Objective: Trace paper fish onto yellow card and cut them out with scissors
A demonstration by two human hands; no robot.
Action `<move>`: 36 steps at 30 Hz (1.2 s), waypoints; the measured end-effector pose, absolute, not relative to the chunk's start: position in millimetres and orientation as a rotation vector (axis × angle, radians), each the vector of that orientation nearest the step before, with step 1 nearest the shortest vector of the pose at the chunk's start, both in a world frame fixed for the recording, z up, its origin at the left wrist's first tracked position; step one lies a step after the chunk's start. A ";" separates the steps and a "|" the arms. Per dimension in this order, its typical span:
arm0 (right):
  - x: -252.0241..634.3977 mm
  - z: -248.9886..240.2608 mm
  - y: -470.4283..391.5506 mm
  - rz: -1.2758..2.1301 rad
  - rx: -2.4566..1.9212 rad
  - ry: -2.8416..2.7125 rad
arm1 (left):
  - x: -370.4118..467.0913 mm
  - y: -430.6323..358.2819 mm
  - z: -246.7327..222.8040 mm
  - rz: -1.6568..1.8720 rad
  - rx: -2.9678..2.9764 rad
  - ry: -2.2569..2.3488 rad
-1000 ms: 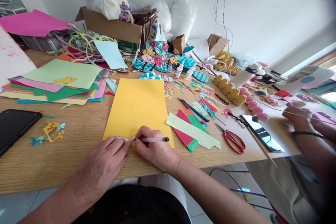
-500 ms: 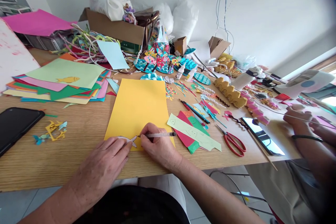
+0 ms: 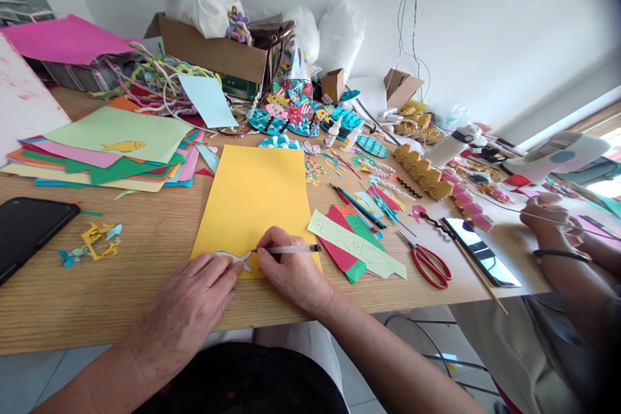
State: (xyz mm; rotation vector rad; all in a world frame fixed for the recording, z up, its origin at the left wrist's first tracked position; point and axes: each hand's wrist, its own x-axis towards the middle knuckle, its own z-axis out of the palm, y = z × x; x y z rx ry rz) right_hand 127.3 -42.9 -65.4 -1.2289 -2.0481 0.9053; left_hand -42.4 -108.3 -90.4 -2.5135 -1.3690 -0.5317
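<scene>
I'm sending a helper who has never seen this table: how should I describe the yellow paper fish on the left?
On the left of the table, beyond the black phone, find the stack of coloured paper. The yellow paper fish lies near the front edge of its pale green top sheet. It alone is fish-shaped; the sheets around it are broad and plain.

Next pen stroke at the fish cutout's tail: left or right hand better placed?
Right, probably: right hand holds the pen, tip by the tail; left hand rests on the white cutout over the yellow sheet.
</scene>
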 end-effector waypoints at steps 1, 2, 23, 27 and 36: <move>127.2 -65.0 -43.6 0.906 -1.228 -2.055 | -42.4 -108.3 -89.9 -0.524 -2.511 -1.355; 127.1 -64.7 -44.4 0.907 -1.226 -2.063 | -42.3 -108.2 -89.6 -0.517 -2.510 -1.342; 124.9 -63.4 -54.3 0.848 -1.195 -2.209 | -41.9 -109.7 -90.0 -0.502 -2.571 -1.411; 127.9 -63.3 -56.5 0.848 -1.181 -2.196 | -40.8 -108.8 -87.1 -0.516 -2.534 -1.365; 132.6 -61.3 -62.8 0.860 -1.182 -2.187 | -42.1 -109.4 -89.9 -0.438 -2.543 -1.390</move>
